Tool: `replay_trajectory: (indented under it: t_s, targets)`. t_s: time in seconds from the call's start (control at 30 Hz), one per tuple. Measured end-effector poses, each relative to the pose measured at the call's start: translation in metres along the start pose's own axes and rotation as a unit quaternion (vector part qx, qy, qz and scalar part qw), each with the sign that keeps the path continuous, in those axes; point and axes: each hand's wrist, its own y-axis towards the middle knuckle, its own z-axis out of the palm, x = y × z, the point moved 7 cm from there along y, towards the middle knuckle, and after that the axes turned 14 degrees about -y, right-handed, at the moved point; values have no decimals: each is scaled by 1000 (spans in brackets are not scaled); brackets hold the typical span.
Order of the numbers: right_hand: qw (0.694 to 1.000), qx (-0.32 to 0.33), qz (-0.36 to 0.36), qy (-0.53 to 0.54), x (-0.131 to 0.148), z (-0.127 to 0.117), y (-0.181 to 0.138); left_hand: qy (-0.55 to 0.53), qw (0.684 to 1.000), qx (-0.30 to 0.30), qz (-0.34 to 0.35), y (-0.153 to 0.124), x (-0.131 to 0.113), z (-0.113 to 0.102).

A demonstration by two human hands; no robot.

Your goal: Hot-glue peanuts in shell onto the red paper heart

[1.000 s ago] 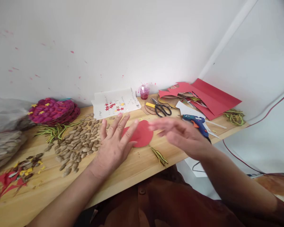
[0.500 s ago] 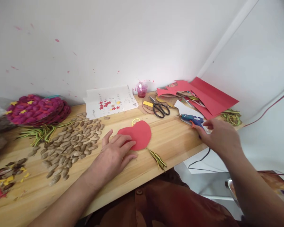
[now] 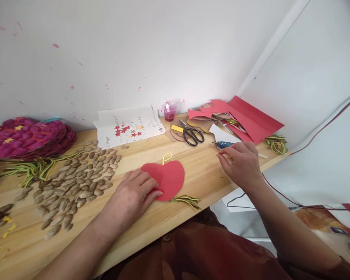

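A red paper heart [image 3: 172, 177] with a yellow string loop [image 3: 167, 157] at its top is in the middle of the bench, a green-and-yellow tassel [image 3: 187, 200] at its lower tip. My left hand [image 3: 137, 190] is closed on the heart's left edge, fingers over its face and thumb near the lower side. My right hand [image 3: 241, 163] hovers before the blue glue gun [image 3: 224, 144], hiding most of it. Thumb and forefinger tips come together in a pinch; anything between them is too small to make out.
Peanuts [image 3: 81, 181] spread left of the heart, near stacked purple decorated pieces [image 3: 29, 136]. Behind are a sheet with small stars [image 3: 147, 116], a cup of pink liquid [image 3: 169, 111] and scissors [image 3: 192, 135]. Red paper [image 3: 255, 118] and scraps lie at the back right.
My right hand has come away from the glue gun's handle and shifted left, its fingertips drawn together. The heart has turned and slid slightly toward me under my left hand. The view has swung right.
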Motion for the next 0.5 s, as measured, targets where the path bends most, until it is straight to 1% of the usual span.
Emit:
replay_trajectory:
  t_s: [0.13, 0.2, 0.27, 0.33, 0.4, 0.47, 0.5]
  targets:
    - [999, 33, 39, -15, -8, 6, -11, -25, 1000, 6, -7, 0, 4, 2]
    - [996, 50, 74, -24, -22, 7, -17, -31, 999, 1, -8, 0, 4, 1]
    - [990, 68, 122, -31, -42, 6, -23, -35, 999, -3, -5, 0, 4, 0]
    - [977, 104, 184, -27, -64, 8, -29, -41, 999, -2, -2, 1, 4, -1]
    - [954, 170, 246, -3, -83, 16, -37, -44, 999, -2, 1, 1, 4, -2]
    - [932, 224, 283, 21, -92, 25, -42, -45, 999, -5, 2, 2, 4, -2]
    - [926, 238, 292, 28, -93, 29, -43, -45, 999, -8, 3, 2, 4, -3]
